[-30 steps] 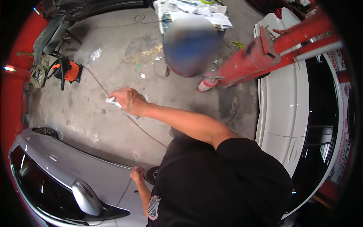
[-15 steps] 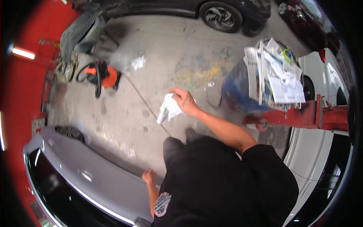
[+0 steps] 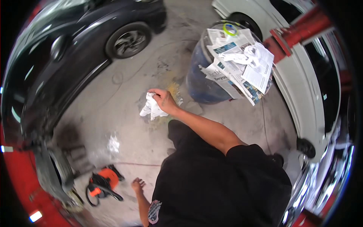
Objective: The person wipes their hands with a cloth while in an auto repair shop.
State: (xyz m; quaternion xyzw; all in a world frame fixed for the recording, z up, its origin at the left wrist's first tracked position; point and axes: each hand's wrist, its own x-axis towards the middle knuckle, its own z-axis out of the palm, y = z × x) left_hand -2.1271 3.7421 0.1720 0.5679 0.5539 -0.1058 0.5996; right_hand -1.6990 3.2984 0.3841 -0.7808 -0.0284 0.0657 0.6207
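My right hand [image 3: 166,103] is closed in a pinch on a crumpled white cloth [image 3: 153,107], held out in front of my body above the concrete floor. The cloth hangs down from between thumb and fingers. Low at my left side, my left hand [image 3: 138,185] hangs with loosely bent fingers that stand apart. Nothing is in it. Nearest to the left hand, on the floor, is an orange and black machine with a black hose [image 3: 107,181], which looks like a shop vacuum.
A blue drum [image 3: 202,75] stands ahead to the right, topped with newspaper sheets [image 3: 227,72], white crumpled paper and a yellow-green tape roll [image 3: 230,29]. Beyond it are a red lift arm [image 3: 298,34] and a white car [image 3: 298,75]. A dark car [image 3: 83,45] stands far left. A red cord [image 3: 140,164] crosses the floor.
My view and body have turned to the right, so the vacuum-like machine now lies lower left and the dark car shows more. The cloth stays in my right hand. My left fingers have loosened.
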